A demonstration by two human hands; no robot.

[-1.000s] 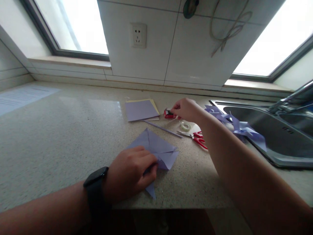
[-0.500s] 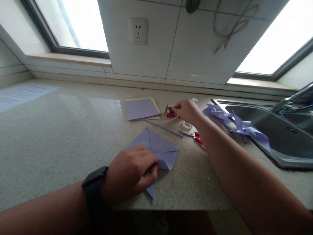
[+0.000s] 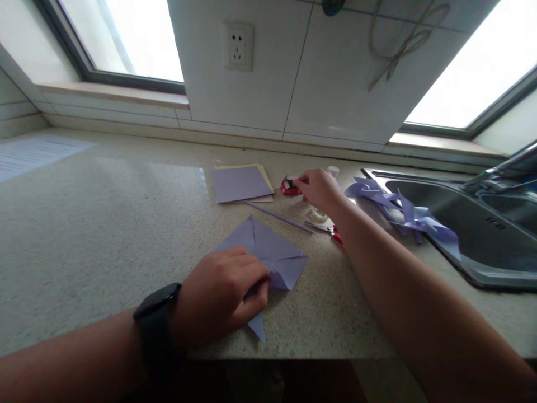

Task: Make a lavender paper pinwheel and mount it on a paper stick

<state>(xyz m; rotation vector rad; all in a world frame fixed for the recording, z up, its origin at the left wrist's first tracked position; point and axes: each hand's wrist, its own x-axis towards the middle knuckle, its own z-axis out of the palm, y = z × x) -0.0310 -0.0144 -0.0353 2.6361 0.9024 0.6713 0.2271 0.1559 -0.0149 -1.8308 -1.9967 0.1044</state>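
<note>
Now: left hand (image 3: pixel 222 296) stays pressed flat, grip closed on the folded lilac paper (image 3: pixel 268 254) near the table (image 3: pixel 104 224) edge. Right hand (image 3: pixel 319 187), barely moved, fingers pinching what seems a small red stapler (image 3: pixel 288 187); scissors (image 3: pixel 331 230) untouched beside it.

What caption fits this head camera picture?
Left hand pins folded purple paper on the counter; right hand touches a small red box.

The counter (image 3: pixel 104 224) to my left lies bare from front edge to back wall. On the right, scissors (image 3: pixel 329 228), a tape roll (image 3: pixel 319 215) and purple ribbon (image 3: pixel 403 215) crowd the stretch beside the sink (image 3: pixel 461 224).
</note>
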